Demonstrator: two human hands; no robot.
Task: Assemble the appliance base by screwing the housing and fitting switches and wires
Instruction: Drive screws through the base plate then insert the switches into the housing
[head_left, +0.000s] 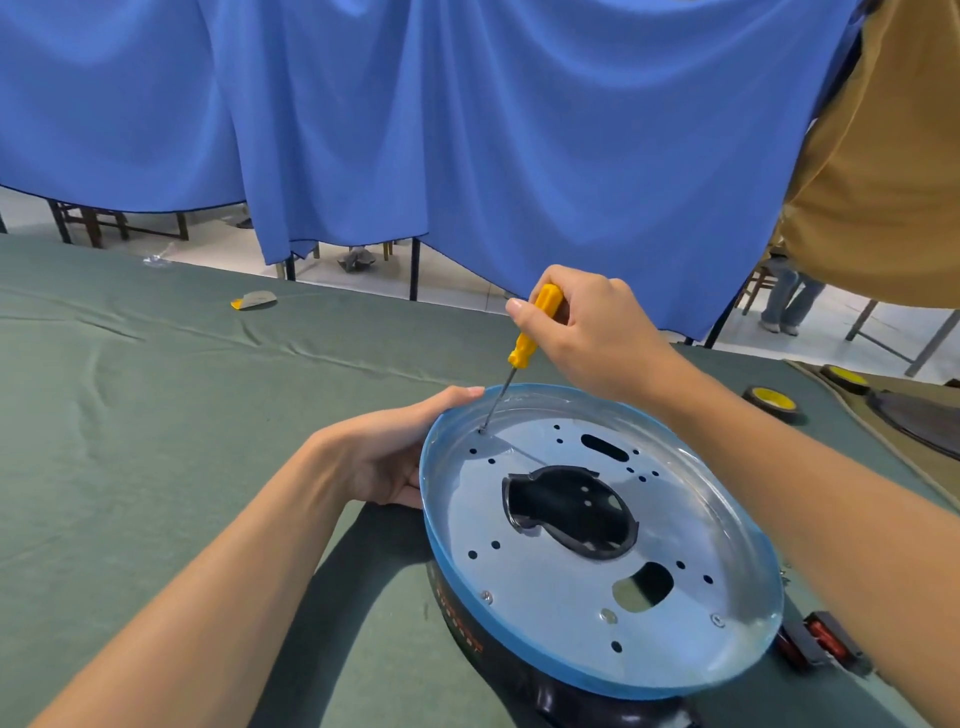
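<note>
Both hands closed: right hand (582, 332) grips screwdriver (535, 325), left hand (395, 452) clasps housing (597, 530) rim.

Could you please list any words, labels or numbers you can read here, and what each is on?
Red lettering on the black side of the appliance base, at: there, but too small and skewed to read.
Metal plate, yellow screwdriver, red switches, tape rolls: no text visible.
Nothing else carries legible writing.
</note>
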